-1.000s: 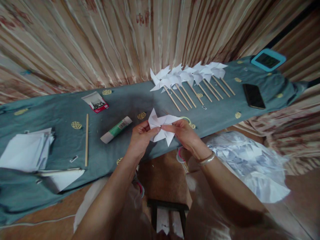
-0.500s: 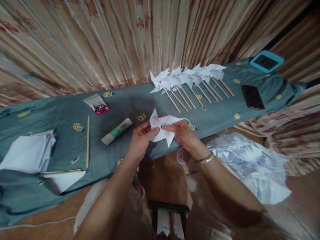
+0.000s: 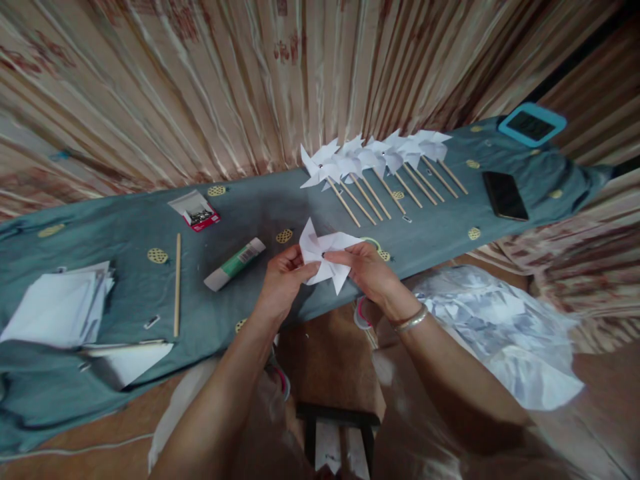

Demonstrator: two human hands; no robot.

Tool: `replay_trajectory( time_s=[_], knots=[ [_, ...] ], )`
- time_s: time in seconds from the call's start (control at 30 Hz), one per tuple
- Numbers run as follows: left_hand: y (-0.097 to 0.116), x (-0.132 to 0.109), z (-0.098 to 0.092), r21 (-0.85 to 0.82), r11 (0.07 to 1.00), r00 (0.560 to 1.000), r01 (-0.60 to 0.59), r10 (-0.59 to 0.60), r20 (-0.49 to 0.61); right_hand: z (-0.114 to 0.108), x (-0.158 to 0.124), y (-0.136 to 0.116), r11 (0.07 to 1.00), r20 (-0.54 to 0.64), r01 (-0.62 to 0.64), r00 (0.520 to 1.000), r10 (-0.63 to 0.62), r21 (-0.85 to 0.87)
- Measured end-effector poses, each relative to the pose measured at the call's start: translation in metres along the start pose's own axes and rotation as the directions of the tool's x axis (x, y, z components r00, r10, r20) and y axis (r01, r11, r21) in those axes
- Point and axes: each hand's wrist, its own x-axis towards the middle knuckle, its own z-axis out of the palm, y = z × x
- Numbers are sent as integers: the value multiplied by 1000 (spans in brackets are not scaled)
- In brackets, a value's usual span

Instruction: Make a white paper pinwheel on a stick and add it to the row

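A white paper pinwheel [image 3: 334, 248] with pointed blades is held over the front edge of the cloth-covered table, with a small dark pin head at its centre. My left hand [image 3: 286, 277] pinches its left side between thumb and fingers. From the right, my right hand [image 3: 371, 270] grips it, the thumb close to the dark centre. Fingers behind the paper are hidden. No stick shows on this pinwheel. Behind it lies a row of several finished pinwheels [image 3: 370, 160] on wooden sticks.
Left of my hands lie a green-and-white tube [image 3: 235, 264], a wooden stick [image 3: 177, 285], an opened red box of pins [image 3: 200, 215] and stacked paper [image 3: 55, 308]. A phone [image 3: 505, 195] and blue digital clock [image 3: 533, 125] are at right. A bag of paper scraps [image 3: 495, 327] sits below.
Little differs. My left thumb has shifted slightly down on the paper, and the view has moved a touch; both hands keep hold of the pinwheel.
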Motion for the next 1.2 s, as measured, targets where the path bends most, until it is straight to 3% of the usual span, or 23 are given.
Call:
replay_trajectory(
  time_s=[1.2],
  knots=[
    [1,-1,2,14,1000,999,-27,26,21,0,-3,-2,1000,14,-7,1000,7,-9]
  ],
)
